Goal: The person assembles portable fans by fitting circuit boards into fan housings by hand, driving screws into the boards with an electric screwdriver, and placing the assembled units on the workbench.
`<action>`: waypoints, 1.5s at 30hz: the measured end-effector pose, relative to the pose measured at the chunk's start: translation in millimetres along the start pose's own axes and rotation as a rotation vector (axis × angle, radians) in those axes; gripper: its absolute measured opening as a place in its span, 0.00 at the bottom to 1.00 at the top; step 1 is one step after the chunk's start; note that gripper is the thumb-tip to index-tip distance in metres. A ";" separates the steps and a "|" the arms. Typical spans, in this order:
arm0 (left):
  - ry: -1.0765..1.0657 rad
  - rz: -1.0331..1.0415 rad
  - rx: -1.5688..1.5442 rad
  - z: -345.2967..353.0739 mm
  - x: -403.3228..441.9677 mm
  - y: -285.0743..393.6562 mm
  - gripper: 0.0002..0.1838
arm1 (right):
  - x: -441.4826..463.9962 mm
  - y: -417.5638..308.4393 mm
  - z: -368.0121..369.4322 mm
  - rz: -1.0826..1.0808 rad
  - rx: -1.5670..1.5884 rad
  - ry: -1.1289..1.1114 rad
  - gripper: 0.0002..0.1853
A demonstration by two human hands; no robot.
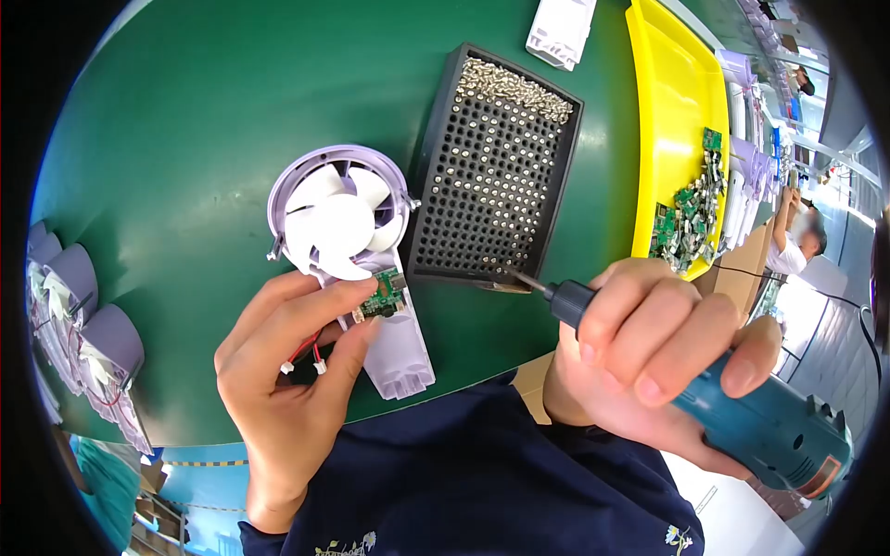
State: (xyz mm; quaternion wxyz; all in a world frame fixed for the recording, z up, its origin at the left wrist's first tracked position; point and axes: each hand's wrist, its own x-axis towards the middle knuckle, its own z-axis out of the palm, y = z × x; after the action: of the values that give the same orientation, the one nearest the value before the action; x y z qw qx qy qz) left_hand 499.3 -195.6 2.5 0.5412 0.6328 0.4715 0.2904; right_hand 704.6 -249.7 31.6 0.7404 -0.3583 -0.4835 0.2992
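Note:
Between the thumb and fingers of my left hand (297, 361) is a small green circuit board (385, 295), held over the handle part of a lilac fan housing (400, 357). White fan blades (329, 222) sit in the round ring of that housing. Red and black wires with white connectors (320, 366) hang by my left palm. My right hand (658, 343) is wrapped round a teal electric screwdriver (765, 426). The screwdriver's thin tip is at the lower right edge of a black screw tray (424, 185), which holds silver screws in its holes and a heap at its top.
A yellow bin (667, 102) with several circuit boards (691, 208) stands at the right. More lilac housings (111, 343) lie at the left edge of the green table (213, 93). A white casing (561, 32) lies at the top. Another person (797, 241) is at the far right.

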 end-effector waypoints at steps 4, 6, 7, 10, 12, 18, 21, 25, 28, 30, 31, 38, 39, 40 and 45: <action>0.001 0.002 -0.012 -0.6 -1.1 -1.8 0.19 | -0.6 1.8 2.0 0.018 -0.010 0.010 0.39; 0.005 0.011 -0.019 0.1 -1.2 -1.8 0.19 | -0.8 2.8 2.0 0.017 0.000 0.013 0.39; 0.002 0.005 -0.024 -0.1 -1.4 -1.8 0.19 | -0.6 3.2 2.1 0.017 0.018 0.006 0.38; 0.001 0.001 -0.032 -0.6 -0.6 -2.1 0.19 | -0.7 -0.3 2.7 0.032 -0.025 -0.024 0.36; 0.000 0.002 -0.039 -0.1 -1.4 -0.9 0.19 | 0.0 -1.0 0.8 0.050 -0.049 -0.094 0.34; -0.004 0.002 -0.018 1.0 0.1 1.6 0.17 | 1.7 -4.1 10.0 0.002 -0.078 -0.075 0.32; -0.021 0.010 -0.042 -0.4 -0.7 -0.5 0.17 | 7.7 -14.2 18.9 -0.036 -0.045 -0.049 0.30; -0.041 0.026 -0.038 -2.0 1.3 -1.5 0.17 | 8.5 -11.0 38.5 -0.076 -0.004 -0.045 0.27; -0.035 0.038 -0.047 -0.8 1.3 -3.4 0.17 | 6.1 -2.7 51.0 -0.055 -0.032 -0.099 0.24; -0.034 0.027 -0.042 -2.1 1.6 -2.8 0.16 | 4.5 2.1 56.3 -0.033 -0.037 -0.138 0.24; -0.039 0.033 -0.039 -2.6 1.7 -2.8 0.16 | 4.2 3.8 58.0 -0.028 -0.047 -0.152 0.25; -0.010 0.051 -0.077 1.9 1.8 -4.7 0.16 | 4.4 7.1 59.4 0.016 -0.078 -0.209 0.27; -0.008 0.049 -0.081 1.1 2.3 -4.7 0.16 | 4.1 7.8 60.0 0.021 -0.082 -0.210 0.27; -0.030 0.046 -0.076 -0.5 2.9 -3.9 0.16 | 3.6 8.9 59.9 0.010 -0.079 -0.223 0.28; -0.062 0.051 -0.076 -3.4 3.9 -5.0 0.15 | 3.2 12.4 59.0 -0.031 -0.076 -0.285 0.30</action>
State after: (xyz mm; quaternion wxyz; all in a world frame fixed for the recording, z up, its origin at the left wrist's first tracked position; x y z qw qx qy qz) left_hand 496.4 -190.9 -2.0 0.5716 0.6322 0.4270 0.3020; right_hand 649.7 -226.0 39.3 0.6545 -0.3327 -0.6004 0.3170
